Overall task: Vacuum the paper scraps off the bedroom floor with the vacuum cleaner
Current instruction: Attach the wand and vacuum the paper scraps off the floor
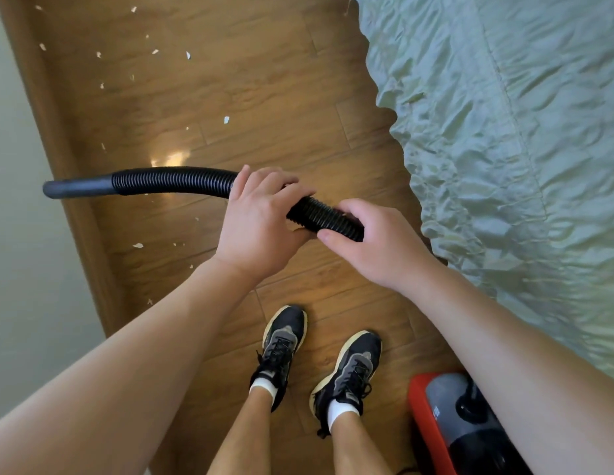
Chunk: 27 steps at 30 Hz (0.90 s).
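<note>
A: Hose (168, 181), position?

B: Black ribbed hose, held crosswise in front of the person, above the wooden floor (264, 80). It curves left and ends in a smooth black cuff (77, 188) that points toward the wall (18, 200).

A: Hands?

B: Both are on the hose, close together. The left hand (261, 221) is wrapped round it, fingers curled over the top and thumb underneath. The right hand (377, 241) is curled round the right-hand end, with the thumb lying along the near side. Whether the hose runs on past the right hand, cannot tell.

A: Vacuum cleaner (449, 423)?

B: Red and grey body on the floor at lower right, just beside the person's right foot, partly hidden by the right forearm.

A: Scraps?

B: Small white paper scraps (226, 120) are scattered over the floor, most of them ahead of the hose and toward the wooden skirting (59, 132). A few lie nearer the feet on the left.

A: Surroundings?

B: A bed with a wrinkled pale green cover (504, 149) fills the right side. The person wears black trainers (285, 337) and white socks, and stands between bed and wall.
</note>
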Tool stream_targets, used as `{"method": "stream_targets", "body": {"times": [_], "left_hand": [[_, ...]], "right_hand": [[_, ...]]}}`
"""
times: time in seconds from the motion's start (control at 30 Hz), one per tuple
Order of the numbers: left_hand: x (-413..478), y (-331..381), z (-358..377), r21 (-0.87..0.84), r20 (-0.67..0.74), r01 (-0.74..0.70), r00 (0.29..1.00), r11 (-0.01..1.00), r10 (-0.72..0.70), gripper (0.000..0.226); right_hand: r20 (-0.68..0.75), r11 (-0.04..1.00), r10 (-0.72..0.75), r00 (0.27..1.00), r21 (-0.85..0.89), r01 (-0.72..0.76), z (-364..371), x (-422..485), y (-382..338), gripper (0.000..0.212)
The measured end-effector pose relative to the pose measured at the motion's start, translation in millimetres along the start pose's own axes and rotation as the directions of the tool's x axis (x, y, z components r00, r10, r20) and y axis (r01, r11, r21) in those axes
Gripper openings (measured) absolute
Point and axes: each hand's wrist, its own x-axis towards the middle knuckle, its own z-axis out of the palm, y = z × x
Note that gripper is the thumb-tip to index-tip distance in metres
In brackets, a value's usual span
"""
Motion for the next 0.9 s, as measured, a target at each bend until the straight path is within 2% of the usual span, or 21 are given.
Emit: {"method": "stream_targets", "body": {"times": [0.1, 0.2, 0.27, 0.33, 0.43, 0.6, 0.7, 0.8, 0.83, 0.9], "left_hand": [[-7, -12, -3, -0.035, -0.002, -0.013, 1.000, 0.999, 0.013, 0.054], [-13, -20, -4, -0.066, -0.017, 0.006, 1.000, 0.998, -0.007, 0.052], [-17, -28, -6, -0.091, -0.014, 0.077, 0.997, 0.993, -0.078, 0.057], [-23, -38, -10, -0.156, -0.014, 0.208, 0.977, 0.966, -0.212, 0.062], [-29, -46, -19, -0.300, -0.005, 0.448, 0.882, 0.842, -0.471, 0.063], [-24, -46, -25, -0.413, 0.081, 0.640, 0.735, 0.648, -0.674, 0.083], [-18, -45, -25, -0.536, 0.125, 0.684, 0.644, 0.495, -0.754, 0.074], [-13, -44, -28, -0.655, 0.247, 0.697, 0.562, 0.292, -0.789, 0.067], [-12, -46, -26, -0.690, 0.263, 0.679, 0.559, 0.252, -0.786, 0.059], [-11, -47, -24, -0.747, 0.220, 0.619, 0.573, 0.241, -0.789, 0.049]], "right_hand": [[0.029, 1.000, 0.004, 1.000, -0.011, -0.004, 10, 9, -11, 0.037], [0.042, 1.000, 0.005, 0.999, -0.021, -0.004, 18, 19, -20, 0.034], [0.063, 0.999, 0.008, 0.998, -0.044, -0.005, 22, 23, -23, 0.026], [0.078, 0.998, -0.002, 0.997, -0.066, 0.007, 27, 24, -23, 0.023], [0.079, 0.996, 0.008, 0.997, -0.088, -0.001, 36, 20, -19, 0.028], [0.040, 0.999, 0.000, 0.999, -0.049, 0.002, 56, 12, -20, 0.028], [0.002, 1.000, -0.012, 1.000, -0.014, 0.012, 63, 8, -23, 0.029], [-0.011, 0.999, -0.036, 0.999, 0.012, 0.036, 70, 1, -24, 0.027], [-0.010, 0.999, -0.044, 0.999, 0.021, 0.044, 71, -2, -23, 0.027], [-0.006, 0.998, -0.047, 0.999, 0.038, 0.048, 73, -4, -23, 0.029]]}}
